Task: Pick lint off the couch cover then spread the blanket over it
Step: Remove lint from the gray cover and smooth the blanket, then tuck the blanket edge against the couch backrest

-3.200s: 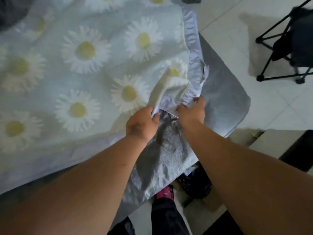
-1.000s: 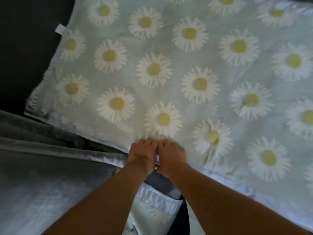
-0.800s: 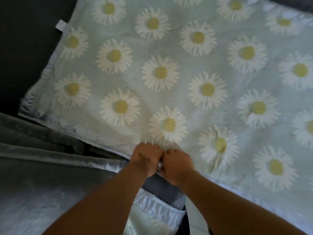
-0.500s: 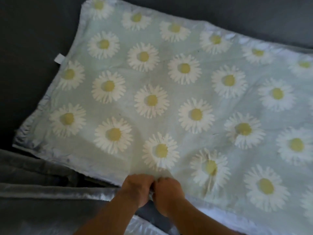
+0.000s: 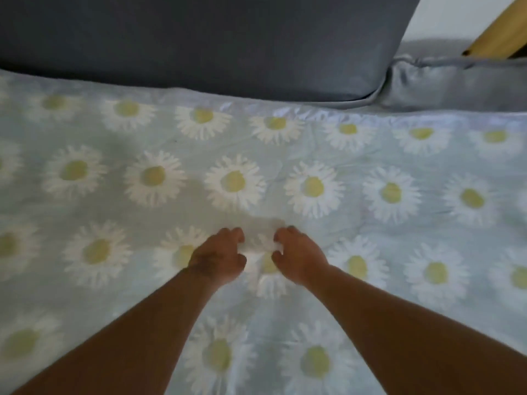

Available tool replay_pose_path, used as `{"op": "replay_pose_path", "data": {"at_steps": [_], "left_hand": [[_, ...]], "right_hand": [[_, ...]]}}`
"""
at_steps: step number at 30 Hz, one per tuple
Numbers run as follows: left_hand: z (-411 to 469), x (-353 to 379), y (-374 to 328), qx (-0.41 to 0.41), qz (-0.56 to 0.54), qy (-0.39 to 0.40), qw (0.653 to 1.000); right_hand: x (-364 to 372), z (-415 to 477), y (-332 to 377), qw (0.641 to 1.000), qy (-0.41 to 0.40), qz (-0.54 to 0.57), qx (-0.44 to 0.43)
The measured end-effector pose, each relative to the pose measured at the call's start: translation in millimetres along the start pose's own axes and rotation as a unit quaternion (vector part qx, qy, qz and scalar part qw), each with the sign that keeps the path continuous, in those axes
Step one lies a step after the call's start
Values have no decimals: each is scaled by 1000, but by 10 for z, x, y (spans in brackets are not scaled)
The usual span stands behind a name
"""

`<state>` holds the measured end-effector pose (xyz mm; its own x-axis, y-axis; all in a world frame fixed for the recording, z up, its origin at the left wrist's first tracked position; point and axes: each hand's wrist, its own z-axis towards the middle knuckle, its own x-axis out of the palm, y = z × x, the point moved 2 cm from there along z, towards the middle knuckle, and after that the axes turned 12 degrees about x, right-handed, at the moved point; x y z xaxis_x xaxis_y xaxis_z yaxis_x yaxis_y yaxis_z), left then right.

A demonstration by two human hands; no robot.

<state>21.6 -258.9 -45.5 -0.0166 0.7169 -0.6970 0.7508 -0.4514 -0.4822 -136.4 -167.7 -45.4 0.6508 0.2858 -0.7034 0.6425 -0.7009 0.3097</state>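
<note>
The couch (image 5: 456, 81) carries the scene: its dark grey back cushion (image 5: 199, 44) runs along the top, and at the right a lighter, shiny grey cover (image 5: 445, 84) wraps its padded edge. Lying directly on the seat is the blanket (image 5: 399, 238), pale green with large white daisies, spread nearly flat from the left side to the right; its satin-trimmed far edge lies just beside the foot of the back cushion. A small bunched fold rises in the cloth near the middle.
</note>
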Motion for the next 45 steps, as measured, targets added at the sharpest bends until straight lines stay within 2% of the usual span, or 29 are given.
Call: {"op": "replay_pose_path", "data": {"at_steps": [8,12,15,18,22,25,30,32,34,36,38,41,43,45], "left_hand": [[2222,-28,-2094,64,-74,-56,994],[2887,-68,-2601,53,-42,-99,993],[3228,-115,-2829,55,-11,-110,992],[3478,-231,-2922,36,-9,-94,995],[3651,-352,-2855,-18,-101,-65,993],[3700,-392,-2823,-25,-120,-60,991],[3813,-655,-2867,26,-31,-98,994],[3943,-762,-2839,13,-57,-100,993],[4029,-698,-2781,7,-107,-68,992],[4106,-485,-2674,12,-91,-48,995],[4223,-365,-2596,24,-65,-85,994],[4326,-294,-2515,53,-112,-121,985],[4333,-313,-2487,90,-125,-115,981],[4309,-307,-2489,127,-94,-92,983]], "right_hand": [[-1766,1291,-1539,987,-143,-1,73],[-2280,1774,-2017,977,-193,-46,78],[-2533,2074,-2227,975,-196,-24,101],[-2789,2277,-2326,971,-194,-33,133],[-3097,2421,-2478,973,-191,-40,121],[-3159,2489,-2528,974,-192,-35,116],[-3194,2590,-2487,971,-207,-19,120],[-3273,2721,-2456,972,-197,2,127],[-3228,2845,-2430,975,-156,18,156],[-3100,2939,-2416,972,-138,11,188],[-3028,3048,-2407,970,-143,6,199],[-2946,3134,-2411,967,-154,-8,205],[-2917,3130,-2434,965,-174,-3,198],[-2910,3102,-2483,963,-195,29,182]]}}
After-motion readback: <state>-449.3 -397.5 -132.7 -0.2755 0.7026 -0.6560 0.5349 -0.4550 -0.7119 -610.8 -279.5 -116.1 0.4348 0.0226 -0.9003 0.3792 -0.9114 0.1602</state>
